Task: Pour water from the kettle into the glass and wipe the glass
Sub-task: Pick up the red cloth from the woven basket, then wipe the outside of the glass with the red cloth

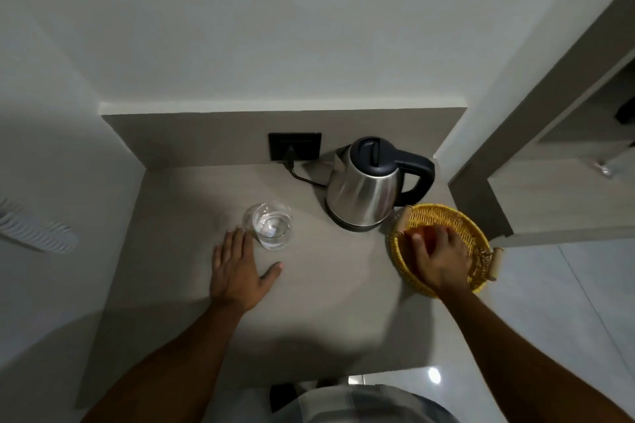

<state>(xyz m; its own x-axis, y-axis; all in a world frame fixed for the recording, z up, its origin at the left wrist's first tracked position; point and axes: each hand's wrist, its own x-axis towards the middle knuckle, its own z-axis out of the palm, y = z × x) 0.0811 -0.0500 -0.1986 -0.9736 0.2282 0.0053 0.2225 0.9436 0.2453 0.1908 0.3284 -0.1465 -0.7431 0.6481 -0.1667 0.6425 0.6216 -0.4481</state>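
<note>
So the right hand (441, 259) is down in the yellow wicker tray (477, 237), fingers curled over something reddish-orange (427, 235), probably a cloth for wiping, though it's mostly covered so I can't say for sure. Just beyond that hand, up and to its left, the kettle (364, 189) sits on its base, plugged into the wall socket (294, 147), handle toward the tray.

The left hand (238, 268) lies flat and open on the counter (326, 285), holding nothing, fingertips just beside the glass (269, 225), maybe touching it. The glass is upright and looks like it already has water in it.

My read: pouring's done, we're at the wipe step. Next is lifting the cloth out and bringing it across while the left hand steadies the glass so nothing spills.
</note>
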